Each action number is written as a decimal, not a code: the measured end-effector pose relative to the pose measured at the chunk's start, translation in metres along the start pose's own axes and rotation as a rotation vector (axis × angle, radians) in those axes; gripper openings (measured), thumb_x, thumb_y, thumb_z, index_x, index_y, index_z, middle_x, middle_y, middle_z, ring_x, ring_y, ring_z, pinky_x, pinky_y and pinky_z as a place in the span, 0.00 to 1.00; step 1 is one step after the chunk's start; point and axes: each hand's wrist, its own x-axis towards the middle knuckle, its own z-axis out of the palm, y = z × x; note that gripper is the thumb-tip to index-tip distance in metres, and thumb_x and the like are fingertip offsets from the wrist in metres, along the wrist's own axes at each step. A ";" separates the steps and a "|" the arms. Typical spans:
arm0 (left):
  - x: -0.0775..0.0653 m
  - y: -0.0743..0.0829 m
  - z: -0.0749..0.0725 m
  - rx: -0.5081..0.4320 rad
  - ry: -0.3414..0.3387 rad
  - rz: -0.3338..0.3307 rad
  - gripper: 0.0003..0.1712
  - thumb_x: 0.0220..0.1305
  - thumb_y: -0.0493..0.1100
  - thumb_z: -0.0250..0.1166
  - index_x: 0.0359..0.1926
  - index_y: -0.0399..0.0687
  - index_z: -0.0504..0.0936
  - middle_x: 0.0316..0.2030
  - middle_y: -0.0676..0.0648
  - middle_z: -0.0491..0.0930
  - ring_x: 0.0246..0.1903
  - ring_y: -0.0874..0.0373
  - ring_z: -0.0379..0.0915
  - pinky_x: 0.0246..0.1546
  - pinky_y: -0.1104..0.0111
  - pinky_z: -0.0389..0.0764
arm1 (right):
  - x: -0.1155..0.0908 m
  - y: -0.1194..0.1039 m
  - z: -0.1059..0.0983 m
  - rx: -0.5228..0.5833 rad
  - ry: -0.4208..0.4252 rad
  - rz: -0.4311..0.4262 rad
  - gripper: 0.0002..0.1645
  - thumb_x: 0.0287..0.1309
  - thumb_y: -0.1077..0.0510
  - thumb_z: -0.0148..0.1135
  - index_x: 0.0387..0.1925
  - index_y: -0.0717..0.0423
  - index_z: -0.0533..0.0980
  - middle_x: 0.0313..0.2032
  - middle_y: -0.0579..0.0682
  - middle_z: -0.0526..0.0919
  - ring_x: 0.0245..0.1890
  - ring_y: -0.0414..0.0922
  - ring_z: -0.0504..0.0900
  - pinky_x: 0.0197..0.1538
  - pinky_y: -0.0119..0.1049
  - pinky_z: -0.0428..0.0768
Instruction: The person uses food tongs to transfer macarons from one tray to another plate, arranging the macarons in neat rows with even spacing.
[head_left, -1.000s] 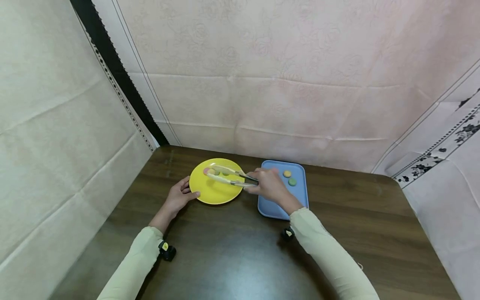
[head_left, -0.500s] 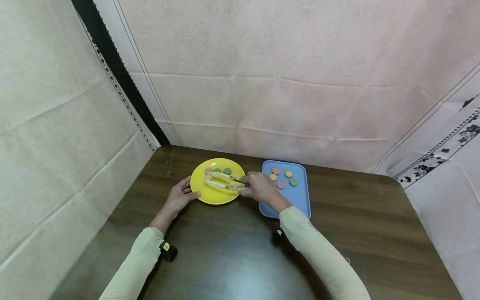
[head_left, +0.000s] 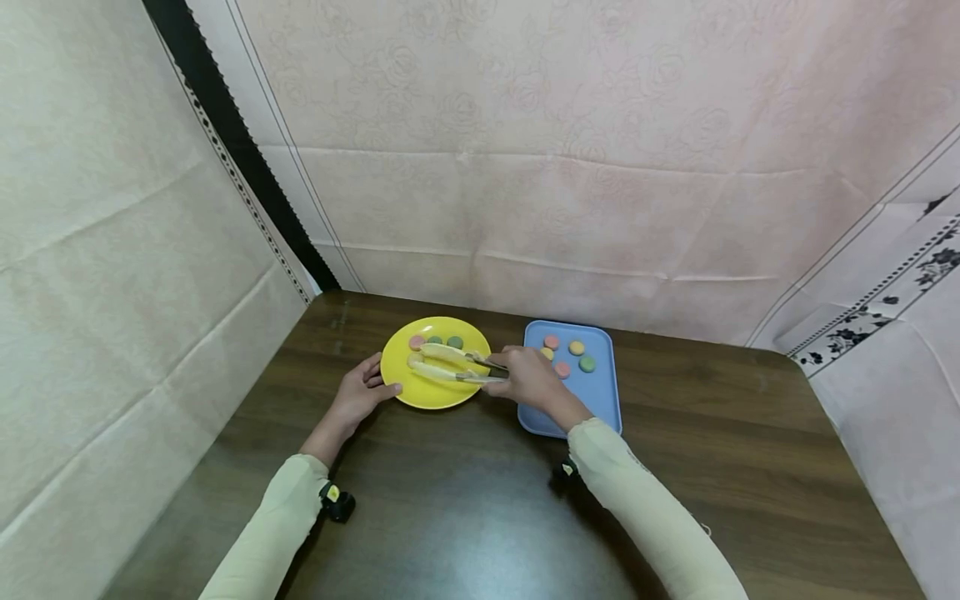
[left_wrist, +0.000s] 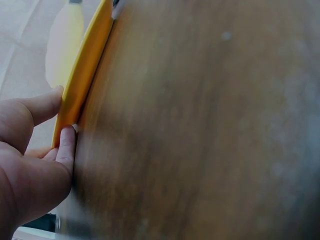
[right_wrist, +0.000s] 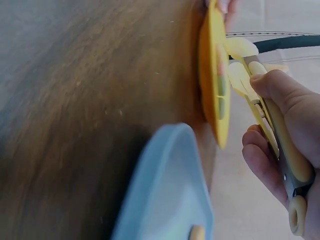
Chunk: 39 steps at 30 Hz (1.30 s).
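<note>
— What does the left hand (head_left: 358, 393) do there?

— It pinches the rim of the yellow plate (head_left: 438, 393): the thumb lies on the upper side, and at least 1 finger is under the edge.

— And the right hand (head_left: 528, 379)?

— It is curled around the tongs (right_wrist: 287, 142). The 2 pale yellow tips are spread apart, above the plate, towards its left side.

— Do the tongs hold something?

— This I cannot tell. A yellow piece (head_left: 414, 358) is just beside the tips, partly hidden, and I do not see clearly whether they touch it.

— What else is on the plate?

— 1 pink piece (head_left: 416, 342) and 2 green pieces (head_left: 455, 342), small and round, in the far half.

— And next to it?

— On the right lies a blue tray (head_left: 540, 421), near the plate but not touching. I count there 5 round pieces (head_left: 587, 363): 2 pink, 2 yellow and 1 green. The right hand is above the left edge of this tray and hides a part of it.

— Where is all this?

— On a dark brown wooden table (head_left: 450, 492). Behind it hangs a pale cloth (head_left: 570, 208) with creases. The person wears light sleeves (head_left: 652, 517).
</note>
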 end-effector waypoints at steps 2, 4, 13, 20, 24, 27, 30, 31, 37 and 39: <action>0.000 0.000 0.001 0.000 0.003 0.002 0.49 0.67 0.37 0.70 0.81 0.41 0.52 0.74 0.34 0.62 0.68 0.40 0.66 0.49 0.72 0.81 | -0.008 0.002 -0.008 0.016 0.022 0.007 0.29 0.57 0.46 0.75 0.56 0.57 0.84 0.40 0.54 0.88 0.27 0.39 0.77 0.27 0.32 0.75; 0.001 0.000 0.001 0.000 0.002 0.006 0.49 0.67 0.37 0.70 0.81 0.41 0.52 0.74 0.34 0.62 0.68 0.39 0.67 0.49 0.73 0.81 | -0.017 0.004 -0.017 0.021 0.047 0.016 0.30 0.56 0.45 0.76 0.56 0.58 0.84 0.42 0.53 0.88 0.31 0.40 0.78 0.31 0.33 0.76; 0.001 -0.001 0.001 0.007 -0.002 0.003 0.50 0.67 0.38 0.70 0.81 0.41 0.51 0.74 0.33 0.61 0.68 0.39 0.66 0.50 0.71 0.80 | -0.069 0.030 -0.068 -0.025 0.156 0.035 0.32 0.53 0.48 0.79 0.56 0.60 0.84 0.46 0.56 0.88 0.25 0.39 0.73 0.31 0.38 0.75; 0.001 0.000 0.001 -0.010 0.002 0.012 0.48 0.67 0.37 0.70 0.80 0.41 0.53 0.73 0.33 0.63 0.68 0.38 0.67 0.48 0.73 0.81 | -0.117 0.065 -0.092 -0.064 0.177 0.174 0.35 0.54 0.47 0.78 0.57 0.65 0.82 0.45 0.60 0.86 0.34 0.49 0.81 0.37 0.47 0.80; 0.002 -0.001 0.001 -0.019 -0.001 0.011 0.48 0.67 0.37 0.70 0.80 0.42 0.54 0.73 0.34 0.63 0.67 0.39 0.67 0.47 0.75 0.80 | -0.139 0.083 -0.097 -0.093 0.177 0.238 0.33 0.54 0.47 0.77 0.55 0.65 0.83 0.38 0.58 0.85 0.29 0.48 0.77 0.31 0.43 0.75; 0.002 -0.002 0.001 -0.020 0.002 0.007 0.48 0.67 0.36 0.70 0.80 0.42 0.53 0.73 0.34 0.63 0.67 0.39 0.67 0.47 0.75 0.80 | -0.152 0.093 -0.098 -0.098 0.161 0.267 0.32 0.55 0.48 0.77 0.55 0.65 0.83 0.33 0.54 0.82 0.25 0.45 0.71 0.27 0.38 0.68; 0.002 -0.002 0.001 -0.023 0.001 0.009 0.48 0.67 0.37 0.70 0.80 0.41 0.53 0.73 0.33 0.62 0.67 0.39 0.67 0.47 0.75 0.81 | -0.160 0.100 -0.097 -0.092 0.139 0.286 0.31 0.55 0.49 0.77 0.54 0.65 0.83 0.30 0.51 0.80 0.24 0.44 0.69 0.26 0.36 0.66; 0.001 -0.001 0.000 -0.027 0.000 0.010 0.49 0.67 0.37 0.70 0.80 0.41 0.53 0.73 0.33 0.62 0.67 0.39 0.67 0.46 0.75 0.80 | -0.162 0.102 -0.096 -0.090 0.130 0.291 0.31 0.55 0.49 0.77 0.54 0.65 0.83 0.29 0.50 0.79 0.24 0.43 0.69 0.26 0.36 0.66; -0.002 0.006 0.001 -0.036 -0.007 -0.001 0.48 0.67 0.35 0.69 0.80 0.40 0.53 0.74 0.33 0.62 0.68 0.38 0.66 0.45 0.76 0.80 | -0.171 0.110 -0.084 -0.080 0.097 0.320 0.32 0.55 0.47 0.77 0.55 0.65 0.83 0.37 0.55 0.84 0.27 0.45 0.72 0.27 0.37 0.68; 0.001 0.001 0.002 -0.028 -0.001 0.003 0.48 0.67 0.36 0.70 0.80 0.41 0.53 0.74 0.33 0.62 0.68 0.38 0.66 0.46 0.75 0.80 | -0.172 0.112 -0.080 -0.076 0.096 0.323 0.32 0.55 0.48 0.77 0.54 0.65 0.83 0.39 0.56 0.85 0.28 0.45 0.73 0.28 0.37 0.70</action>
